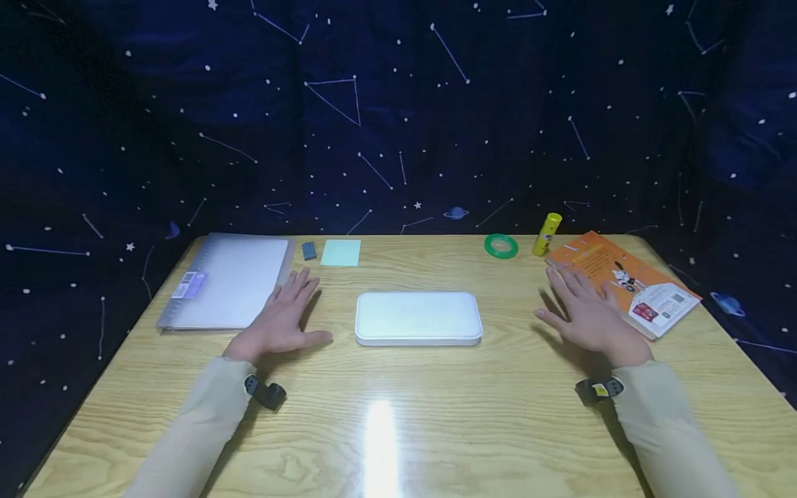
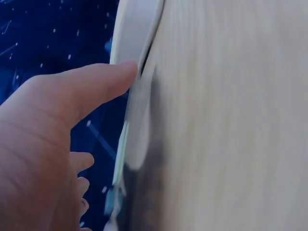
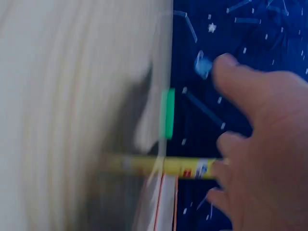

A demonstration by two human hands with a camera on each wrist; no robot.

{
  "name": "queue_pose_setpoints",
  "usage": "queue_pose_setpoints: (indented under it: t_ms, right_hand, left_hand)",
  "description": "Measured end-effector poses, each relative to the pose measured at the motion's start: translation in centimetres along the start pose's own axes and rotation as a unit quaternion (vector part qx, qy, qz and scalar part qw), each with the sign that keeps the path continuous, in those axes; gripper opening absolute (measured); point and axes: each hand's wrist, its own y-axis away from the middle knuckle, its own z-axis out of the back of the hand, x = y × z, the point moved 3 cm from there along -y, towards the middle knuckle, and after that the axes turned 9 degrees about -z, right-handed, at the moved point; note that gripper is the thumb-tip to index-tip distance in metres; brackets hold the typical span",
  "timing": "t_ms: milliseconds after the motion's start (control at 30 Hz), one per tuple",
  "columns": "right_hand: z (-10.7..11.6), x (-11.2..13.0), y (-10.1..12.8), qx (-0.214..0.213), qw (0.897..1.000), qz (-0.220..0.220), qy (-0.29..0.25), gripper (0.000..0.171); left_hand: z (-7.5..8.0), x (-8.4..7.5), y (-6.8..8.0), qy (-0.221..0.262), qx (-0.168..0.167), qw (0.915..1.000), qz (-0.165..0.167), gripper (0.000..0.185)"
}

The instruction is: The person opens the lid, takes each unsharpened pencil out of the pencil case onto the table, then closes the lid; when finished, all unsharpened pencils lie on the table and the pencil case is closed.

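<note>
The wooden surface (image 1: 398,429) is carrying everything. A grey folder (image 1: 227,280) is lying far left, an orange book (image 1: 623,277) far right. A white box (image 1: 418,317) is sitting in the middle. The left hand (image 1: 283,321) and right hand (image 1: 588,311) are hovering beside it, each grip open, holding nothing.
</note>
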Motion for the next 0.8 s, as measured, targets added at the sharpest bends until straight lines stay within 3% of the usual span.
queue_pose_setpoints:
  t_ms: [267,433,600,800]
  right_hand:
    - [-0.7,5.1,0.6,0.022,0.998,0.058,-0.033,0.081]
    - [-1.7,8.7,0.4,0.039,0.988,0.126,-0.082,0.083]
    - [-2.5,11.0,0.1,0.041,0.985,0.146,-0.085,0.074]
    - [-2.7,12.0,0.2,0.044,0.986,0.132,-0.090,0.068]
  left_hand:
    - [-2.3,-3.4,-1.0,0.096,-0.024,0.9927,-0.069,0.104]
    - [-3.6,-4.6,-1.5,0.159,-0.061,0.9821,-0.080,0.106]
    - [-4.4,-4.7,-2.0,0.152,-0.078,0.9828,-0.070,0.097]
    - [-4.6,-4.6,-2.1,0.136,-0.080,0.9859,-0.055,0.094]
